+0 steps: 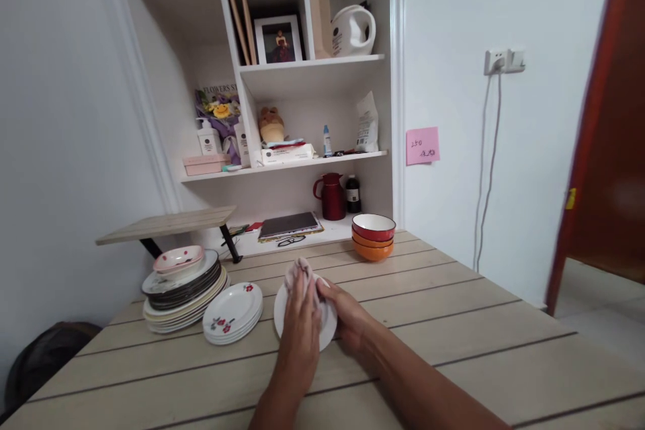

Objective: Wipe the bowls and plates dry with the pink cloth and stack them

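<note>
A white plate [330,326] is in front of me at the middle of the table. My left hand [301,326] presses a pinkish-grey cloth [299,269] against the plate's face, fingers together and pointing away from me. At the plate's right edge, my right hand [350,316] grips the rim with its thumb on top; its other fingers are mostly hidden. Just left of my hands sits a short stack of white plates with red flowers [236,309].
A taller stack of mixed plates [186,306] with a pink-dotted bowl [179,259] on top stands at the left, beside a small wooden riser [171,223]. Stacked red and orange bowls [373,245] are at the back right. A dark red jug [332,198] stands behind.
</note>
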Motion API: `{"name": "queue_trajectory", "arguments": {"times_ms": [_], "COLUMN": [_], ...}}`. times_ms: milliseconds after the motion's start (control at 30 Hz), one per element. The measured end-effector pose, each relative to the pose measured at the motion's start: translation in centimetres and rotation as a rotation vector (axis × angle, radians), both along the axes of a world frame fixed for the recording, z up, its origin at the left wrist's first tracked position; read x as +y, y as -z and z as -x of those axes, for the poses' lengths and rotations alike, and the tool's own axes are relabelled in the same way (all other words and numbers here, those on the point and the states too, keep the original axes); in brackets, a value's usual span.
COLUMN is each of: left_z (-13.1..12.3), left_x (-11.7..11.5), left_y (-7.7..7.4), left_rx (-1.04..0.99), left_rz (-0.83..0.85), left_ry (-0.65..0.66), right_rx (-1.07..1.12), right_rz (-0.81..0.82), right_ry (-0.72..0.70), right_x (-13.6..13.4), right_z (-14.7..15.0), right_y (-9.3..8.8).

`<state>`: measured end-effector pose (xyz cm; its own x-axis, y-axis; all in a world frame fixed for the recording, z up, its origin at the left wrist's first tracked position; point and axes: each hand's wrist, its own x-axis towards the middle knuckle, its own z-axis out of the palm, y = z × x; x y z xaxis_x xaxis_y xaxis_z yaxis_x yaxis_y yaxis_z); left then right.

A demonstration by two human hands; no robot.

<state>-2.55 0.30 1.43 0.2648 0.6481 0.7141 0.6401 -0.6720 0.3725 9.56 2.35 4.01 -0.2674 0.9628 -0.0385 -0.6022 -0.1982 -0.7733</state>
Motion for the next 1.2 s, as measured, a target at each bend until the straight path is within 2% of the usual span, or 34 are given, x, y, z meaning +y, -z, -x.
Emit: {"name": "queue_trajectory", "arguments": {"times_ms": [100, 200, 267, 367, 500, 600, 767, 833, 967, 1033, 1200], "left_z": [0.5, 0.7, 0.6, 0.4, 1.0, 1.3, 1.1, 1.1, 1.5, 1.7, 1.1], "left_x": [0.8, 1.4, 1.4, 1.2, 0.8, 0.6, 0.2, 0.0, -0.3, -0.4, -0.5], "left_y": [0.2, 1.0, 1.5, 1.6, 0.7, 0.1, -0.4, -0.7, -1.5, -1.7, -1.0], "left_rx": [-0.104, -0.103, -0.047, 0.052, 0.187, 0.268, 0.338, 0.351, 0.324, 0.345, 0.461], "left_rz": [0.025, 0.087, 0.092, 0.016, -0.108, -0.138, -0.169, -0.172, -0.108, -0.081, -0.143], "left_ry": [-0.111, -0.213, -0.214, -0.163, -0.214, -0.239, -0.240, -0.326, -0.637, -0.700, -0.529], "right_rx": [0.062, 0.139, 0.169, 0.208, 0.241, 0.254, 0.240, 0.218, 0.175, 0.199, 0.294], "right_rz": [0.130, 0.176, 0.158, 0.130, 0.117, 0.129, 0.167, 0.170, 0.160, 0.193, 0.207], "right_ry": [0.053, 0.143, 0.182, 0.208, 0.180, 0.143, 0.004, -0.033, 0.017, 0.055, 0.150], "right_x": [0.1, 1.0, 1.6, 2.1, 2.0, 1.9, 1.2, 0.6, -0.1, 0.1, 1.5], "right_z": [0.8, 0.6, 0.0, -0.9, -1.0, -0.7, -0.3, 0.2, 1.4, 1.7, 0.3], "right_y": [0.6, 1.0, 1.0, 0.7, 0.4, 0.4, 0.5, 0.4, 0.6, 0.7, 0.7]}}
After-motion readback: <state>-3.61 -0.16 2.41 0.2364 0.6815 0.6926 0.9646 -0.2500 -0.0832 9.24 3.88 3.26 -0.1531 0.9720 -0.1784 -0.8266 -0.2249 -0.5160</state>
